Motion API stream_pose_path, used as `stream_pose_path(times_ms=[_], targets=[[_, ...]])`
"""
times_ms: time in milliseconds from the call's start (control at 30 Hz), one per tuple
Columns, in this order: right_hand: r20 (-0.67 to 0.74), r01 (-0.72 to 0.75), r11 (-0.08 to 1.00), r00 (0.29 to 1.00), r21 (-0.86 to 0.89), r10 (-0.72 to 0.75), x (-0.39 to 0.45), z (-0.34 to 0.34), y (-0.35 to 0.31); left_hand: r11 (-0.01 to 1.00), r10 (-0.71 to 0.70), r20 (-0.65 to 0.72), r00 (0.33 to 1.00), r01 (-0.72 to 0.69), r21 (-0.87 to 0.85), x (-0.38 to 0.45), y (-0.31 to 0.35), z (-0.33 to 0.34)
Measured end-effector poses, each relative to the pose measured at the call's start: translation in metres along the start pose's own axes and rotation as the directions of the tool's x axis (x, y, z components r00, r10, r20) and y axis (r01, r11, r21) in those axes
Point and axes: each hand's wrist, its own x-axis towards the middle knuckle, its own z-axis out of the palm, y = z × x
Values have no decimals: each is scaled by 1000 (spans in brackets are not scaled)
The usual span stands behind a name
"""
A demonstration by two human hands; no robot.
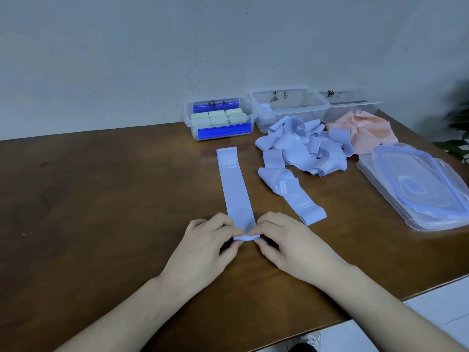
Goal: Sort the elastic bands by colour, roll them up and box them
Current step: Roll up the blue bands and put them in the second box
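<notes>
A lilac-blue elastic band [234, 189] lies flat and straight on the brown table [101, 199], its near end folded into a small roll. My left hand [205, 247] and my right hand [286, 246] pinch that rolled end from either side. A heap of loose blue bands [302, 148] lies to the right, with a pile of pink bands [365, 132] behind it. The left clear box [218, 120] holds rolled green bands. The middle clear box [289, 107] has a few blue rolls at its left. The right clear box [352, 107] shows behind the pink pile.
Stacked clear lids with blue seals [418, 189] lie at the table's right edge. A wall runs close behind the boxes. A green plant [459, 130] pokes in at far right. White floor tiles [436, 313] show below the table's near right corner.
</notes>
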Motion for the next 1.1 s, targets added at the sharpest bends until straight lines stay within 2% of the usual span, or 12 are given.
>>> stream_pose_path(times_ms=[133, 267, 467, 600, 900, 1100], targets=[[-21, 2, 999, 1000, -44, -3, 3, 1, 1, 999, 36, -13, 999, -36, 11, 2, 0, 1], [-39, 6, 998, 999, -69, -9, 3, -1, 0, 1000, 12, -11, 1000, -11, 29, 4, -2, 1], [-29, -13, 999, 1000, -34, 12, 6, 1, 4, 1000, -12, 0, 1000, 12, 17, 8, -1, -1], [-32, -22, 999, 999, -38, 20, 9, 3, 6, 999, 20, 16, 1000, -21, 34, 9, -1, -3], [-95, -22, 999, 995, -30, 19, 12, 5, 5, 998, -22, 67, 998, 18, 53, 15, -8, -6], [-90, -40, 999, 995, -15, 39, 17, 10, 12, 1000, 11, 22, 1000, -12, 25, 18, -8, -4]])
